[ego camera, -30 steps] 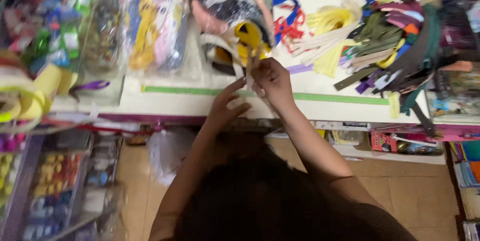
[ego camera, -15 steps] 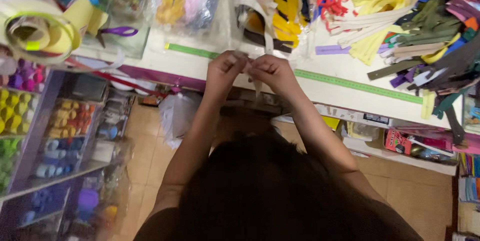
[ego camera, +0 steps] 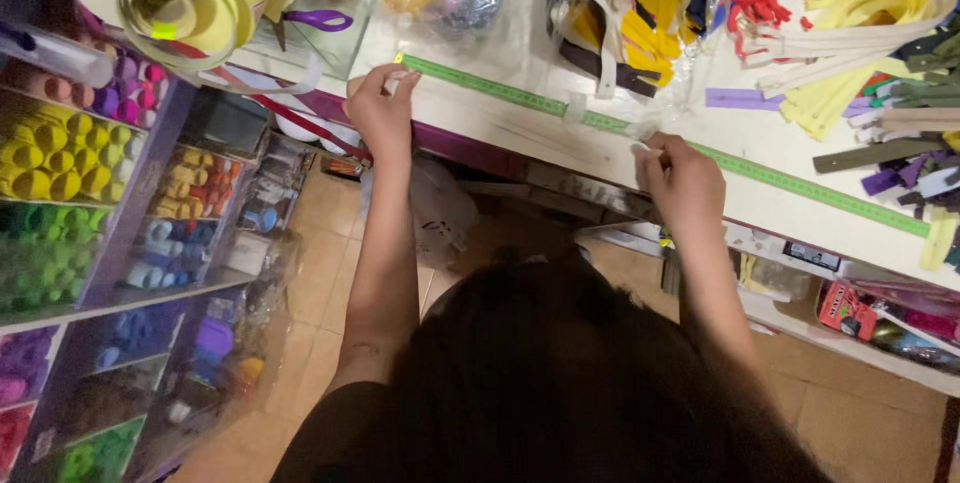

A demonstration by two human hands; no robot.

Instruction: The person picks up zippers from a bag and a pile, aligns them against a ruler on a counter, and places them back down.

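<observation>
I see my left hand [ego camera: 382, 108] at ten o'clock and right hand [ego camera: 684, 180] at two, each grip pinched shut on one end of a pale strip [ego camera: 520, 133] stretched along the green measuring tape [ego camera: 790, 175] on the white surface [ego camera: 800, 223].

A green measuring tape [ego camera: 760, 171] is running across the white counter [ego camera: 560, 138], yellow zippers [ego camera: 850, 3] are glowing beside olive ones [ego camera: 880, 148], and rainbow thread spools [ego camera: 40, 158] are filling the rack.
</observation>
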